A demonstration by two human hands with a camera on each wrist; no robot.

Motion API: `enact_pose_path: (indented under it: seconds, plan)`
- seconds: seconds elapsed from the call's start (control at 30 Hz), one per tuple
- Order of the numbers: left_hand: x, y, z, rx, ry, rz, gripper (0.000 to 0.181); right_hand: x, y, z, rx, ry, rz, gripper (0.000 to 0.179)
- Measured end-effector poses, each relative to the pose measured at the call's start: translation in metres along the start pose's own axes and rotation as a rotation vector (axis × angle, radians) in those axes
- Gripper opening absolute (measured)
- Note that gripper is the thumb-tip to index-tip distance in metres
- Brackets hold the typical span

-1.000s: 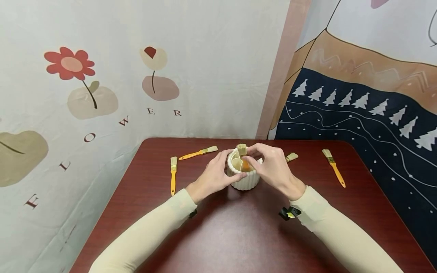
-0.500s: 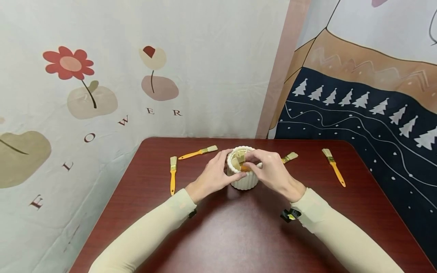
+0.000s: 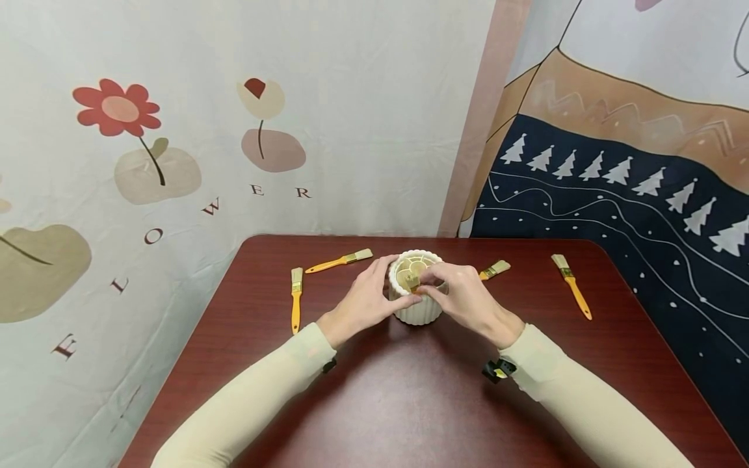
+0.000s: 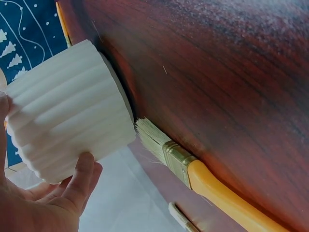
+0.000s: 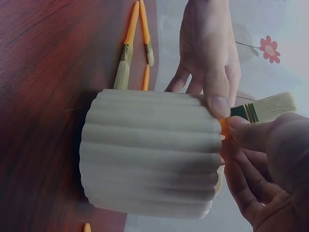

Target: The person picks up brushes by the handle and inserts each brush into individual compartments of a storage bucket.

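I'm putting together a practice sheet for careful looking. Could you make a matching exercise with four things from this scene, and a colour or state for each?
Column one
1. left hand
2. right hand
3. holder
4. table

Column two
A. off-white and ribbed
B. pinches a brush by its orange handle
C. reddish brown
D. grips the holder's side

Pairs: 1-D, 2-B, 3-A, 4-C
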State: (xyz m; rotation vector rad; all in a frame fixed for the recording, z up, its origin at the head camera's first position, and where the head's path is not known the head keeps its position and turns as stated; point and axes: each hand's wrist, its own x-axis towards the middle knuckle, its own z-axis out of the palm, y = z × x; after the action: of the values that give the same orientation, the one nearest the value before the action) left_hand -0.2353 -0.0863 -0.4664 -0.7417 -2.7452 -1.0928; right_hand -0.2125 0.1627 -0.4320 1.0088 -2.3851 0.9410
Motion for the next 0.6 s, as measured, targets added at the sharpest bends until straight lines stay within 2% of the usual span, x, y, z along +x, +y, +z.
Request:
enact_pose_path:
  seconds: [0.37,0.6]
  plan:
    - [-0.0002,-0.0004,0.0001,-0.007,-0.009,-0.004,0.097,-0.0027,0.0049,-0.0031,-0.011,-0.018,-0.013,0.020]
    - [0.0007,-0.0022,0.0003,-0.029,-0.015,-0.009,0.097,-0.0041,0.0079,-0.0056,-0.053,-0.027,-0.058,0.020]
